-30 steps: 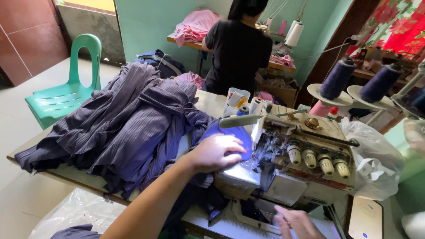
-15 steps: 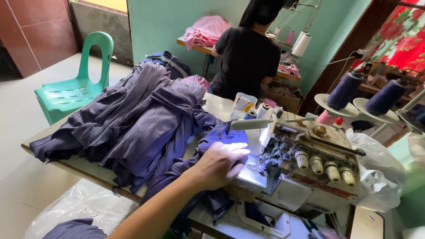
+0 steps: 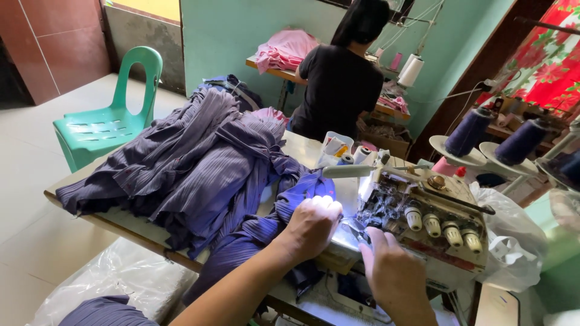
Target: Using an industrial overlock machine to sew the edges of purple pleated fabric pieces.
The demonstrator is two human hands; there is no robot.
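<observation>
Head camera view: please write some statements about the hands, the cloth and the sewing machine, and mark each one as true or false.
1. The left hand rests on the purple fabric beside the sewing machine. True.
2. The right hand is raised at the thread cones. False: it is low, in front of the machine.
3. The green chair has a person sitting on it. False: nobody sits on it.
4. Another person in a black top works with their back turned. True.

Daylit room, machine lamp [image 3: 338, 193] glaring onto the left hand [image 3: 314, 223] — knuckles blowing out, edges bending slightly, thread cones [image 3: 471, 130] softening — shadows staying mild.
</observation>
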